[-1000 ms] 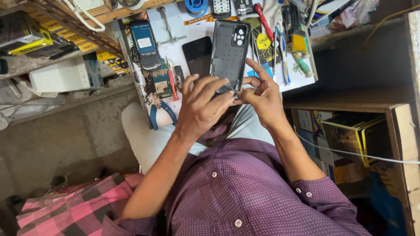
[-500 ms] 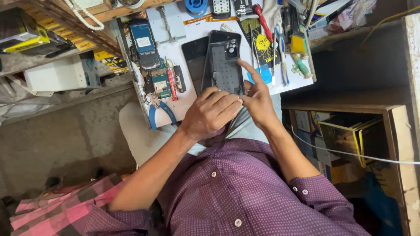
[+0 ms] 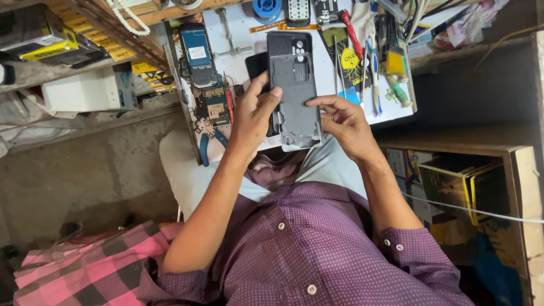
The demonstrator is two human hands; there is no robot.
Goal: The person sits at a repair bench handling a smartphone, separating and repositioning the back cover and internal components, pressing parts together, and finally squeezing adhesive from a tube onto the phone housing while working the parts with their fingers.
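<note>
Item: grey phone back cover (image 3: 294,93), held upright above the near edge of the white work surface (image 3: 362,107), inner side turned toward the camera, camera cut-outs at the far end. Held at its left edge by the left hand (image 3: 252,122), thumb laid on the inner face and fingers (image 3: 258,85) curled behind the cover, clamped on it. The right edge is met by the right hand (image 3: 345,119), whose fingers (image 3: 317,102) are extended together and pressed to the cover's rim. Against the frame half a second earlier, the cover has been turned over: the dark outer face with its camera block was shown then, the pale moulded inside is shown now; the left hand, then lying across the lower part, has been shifted to the left side, and the right hand has been moved out to the right edge. Recorded on the surface beyond: a blue-backed phone (image 3: 197,54) at far left, a circuit board (image 3: 214,107) just near it, blue-handled pliers (image 3: 207,141) at the near left edge, a red-handled screwdriver (image 3: 351,34) and tweezers (image 3: 375,73) to the right.
</note>
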